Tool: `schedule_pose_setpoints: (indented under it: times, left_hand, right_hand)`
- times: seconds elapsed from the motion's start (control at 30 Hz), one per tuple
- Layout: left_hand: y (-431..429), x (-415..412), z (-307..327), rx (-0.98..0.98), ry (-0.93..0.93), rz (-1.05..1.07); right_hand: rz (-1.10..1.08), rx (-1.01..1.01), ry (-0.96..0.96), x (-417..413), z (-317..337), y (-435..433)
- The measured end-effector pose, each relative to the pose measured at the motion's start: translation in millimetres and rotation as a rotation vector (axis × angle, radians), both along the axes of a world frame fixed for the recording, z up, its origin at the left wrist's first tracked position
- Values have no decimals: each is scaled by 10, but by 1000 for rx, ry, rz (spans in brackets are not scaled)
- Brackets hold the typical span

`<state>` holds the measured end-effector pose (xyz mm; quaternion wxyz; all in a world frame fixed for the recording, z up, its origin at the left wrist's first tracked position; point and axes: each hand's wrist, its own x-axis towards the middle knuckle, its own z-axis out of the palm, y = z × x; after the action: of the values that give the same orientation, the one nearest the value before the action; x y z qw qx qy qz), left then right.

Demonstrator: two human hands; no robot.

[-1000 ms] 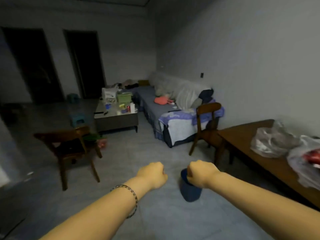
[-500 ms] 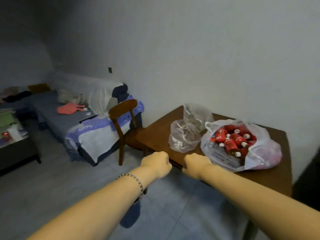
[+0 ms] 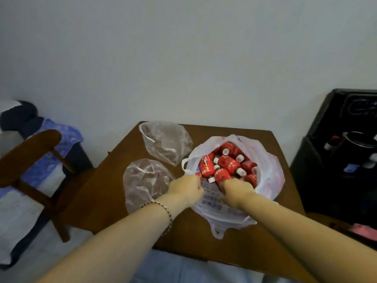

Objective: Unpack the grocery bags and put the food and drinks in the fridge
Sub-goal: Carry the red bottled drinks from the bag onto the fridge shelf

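A white plastic grocery bag [image 3: 267,176] stands open on the brown wooden table [image 3: 114,193]. Inside it lie several red drink bottles [image 3: 229,164] with white caps. My left hand [image 3: 186,187] has its fingers curled at the bag's near left rim and pinches the plastic there. My right hand [image 3: 237,189] reaches into the bag's mouth and grips the lower end of one red bottle [image 3: 222,175]. Its fingertips are hidden behind the knuckles.
Two crumpled clear plastic bags [image 3: 166,142] [image 3: 145,180] lie on the table left of the white bag. A wooden chair [image 3: 30,152] and a covered sofa [image 3: 59,129] are at the left. A black stand [image 3: 334,160] with dark items is at the right.
My view swung from the room to the table and closed in on it. Both fists moved forward from the table's edge to the white bag, and the right hand took hold of a bottle.
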<state>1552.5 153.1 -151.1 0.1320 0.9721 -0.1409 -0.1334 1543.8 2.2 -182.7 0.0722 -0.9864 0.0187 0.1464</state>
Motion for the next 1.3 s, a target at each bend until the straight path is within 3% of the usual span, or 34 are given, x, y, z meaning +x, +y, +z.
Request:
schedule_pose_setpoints:
  times: [0.27, 0.57, 0.73, 0.83, 0.93, 1.07, 1.2, 1.3]
  left_hand:
    - [-583, 1075, -731, -87, 121, 36]
    - [-744, 1731, -1121, -180, 359, 88]
    - [-815, 1963, -1220, -258, 395, 102]
    - [-921, 2093, -1218, -417, 393, 116]
    - [-1029, 2245, -1227, -531, 457, 133]
    - [-1048, 2316, -1254, -327, 390, -59]
    - [-916, 2201, -1338, -262, 335, -129]
    - [-828, 2087, -1385, -124, 154, -234]
  right_hand:
    - [-198, 120, 139, 1164, -948, -557]
    - [-296, 139, 245, 1953, -1605, -667]
    - [-483, 458, 269, 1974, -1684, -721]
    - [-583, 695, 186, 1864, -1610, -794]
    - [-529, 864, 83, 1696, -1457, -808]
    - [-293, 848, 112, 1527, -1305, -792]
    - [-141, 792, 249, 1473, -1301, -792]
    - [-225, 656, 378, 1556, -1414, -836]
